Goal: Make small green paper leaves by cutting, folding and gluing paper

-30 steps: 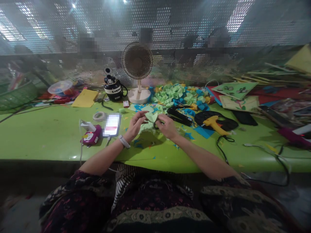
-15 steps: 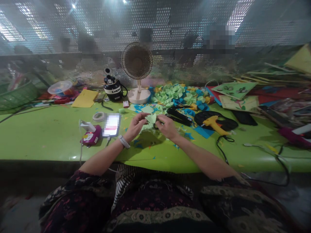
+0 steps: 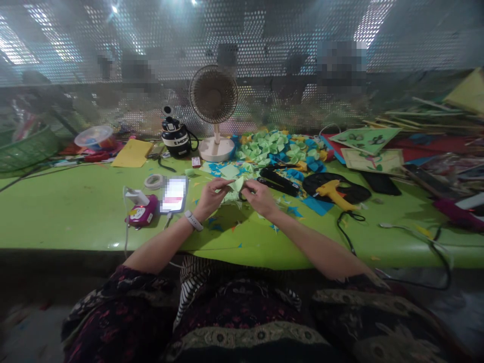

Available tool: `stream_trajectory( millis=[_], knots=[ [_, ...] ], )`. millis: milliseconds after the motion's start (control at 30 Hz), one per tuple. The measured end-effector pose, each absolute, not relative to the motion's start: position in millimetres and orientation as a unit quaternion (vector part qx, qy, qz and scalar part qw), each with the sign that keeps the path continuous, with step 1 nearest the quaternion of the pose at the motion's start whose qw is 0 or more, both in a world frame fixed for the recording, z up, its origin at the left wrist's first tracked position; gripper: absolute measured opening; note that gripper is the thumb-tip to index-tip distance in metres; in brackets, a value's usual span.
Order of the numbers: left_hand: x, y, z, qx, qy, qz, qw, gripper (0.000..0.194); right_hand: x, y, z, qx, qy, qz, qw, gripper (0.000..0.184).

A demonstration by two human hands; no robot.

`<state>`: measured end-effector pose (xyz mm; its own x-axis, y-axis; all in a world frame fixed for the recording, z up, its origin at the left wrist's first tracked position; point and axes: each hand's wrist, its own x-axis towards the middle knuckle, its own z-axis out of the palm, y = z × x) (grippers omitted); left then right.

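Observation:
Between my two hands is a pale green paper flower (image 3: 237,185), held above the green table. My left hand (image 3: 212,196) pinches its left side between thumb and fingers. On the other side, my right hand (image 3: 259,196) grips the flower's right edge with curled fingers; a small dark loop, perhaps scissors, shows by these fingers, though I cannot make it out. Pale green paper scraps (image 3: 232,199) lie just below. Behind my hands rises a heap of green, blue and yellow paper flowers (image 3: 270,145). A black stapler (image 3: 280,182) rests right of my right hand.
Left of my hands are a lit phone (image 3: 174,195), a tape roll (image 3: 154,181) and a purple power socket (image 3: 142,212) with cables. A fan (image 3: 217,148) and black bottle (image 3: 177,141) stand behind. At right lies a yellow glue gun (image 3: 335,194) with its cord.
My left fingers have drawn closer together and shifted slightly right onto the flower. The flower has turned a little between my hands. My right hand has barely moved.

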<state>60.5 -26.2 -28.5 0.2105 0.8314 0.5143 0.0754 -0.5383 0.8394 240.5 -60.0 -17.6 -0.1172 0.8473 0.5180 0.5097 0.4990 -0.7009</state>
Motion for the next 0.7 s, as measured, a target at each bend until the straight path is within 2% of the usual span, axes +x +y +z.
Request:
stream_trajectory(
  millis=[333,500,700],
  knots=[
    [54.7,-22.4,-28.0,0.762,0.348,0.5,0.218,0.019,244.3,-57.2,-16.9,-0.47,-0.731,0.214,0.446,0.016],
    [51.2,-22.2,-27.0,0.788,0.343,0.475,0.19,0.02,247.8,-54.9,-18.0,-0.475,-0.685,0.26,0.487,0.026],
    [51.7,-23.2,-25.9,0.79,0.338,0.476,0.186,0.019,248.9,-52.0,-21.9,-0.483,-0.67,0.252,0.505,0.03]
  ],
)
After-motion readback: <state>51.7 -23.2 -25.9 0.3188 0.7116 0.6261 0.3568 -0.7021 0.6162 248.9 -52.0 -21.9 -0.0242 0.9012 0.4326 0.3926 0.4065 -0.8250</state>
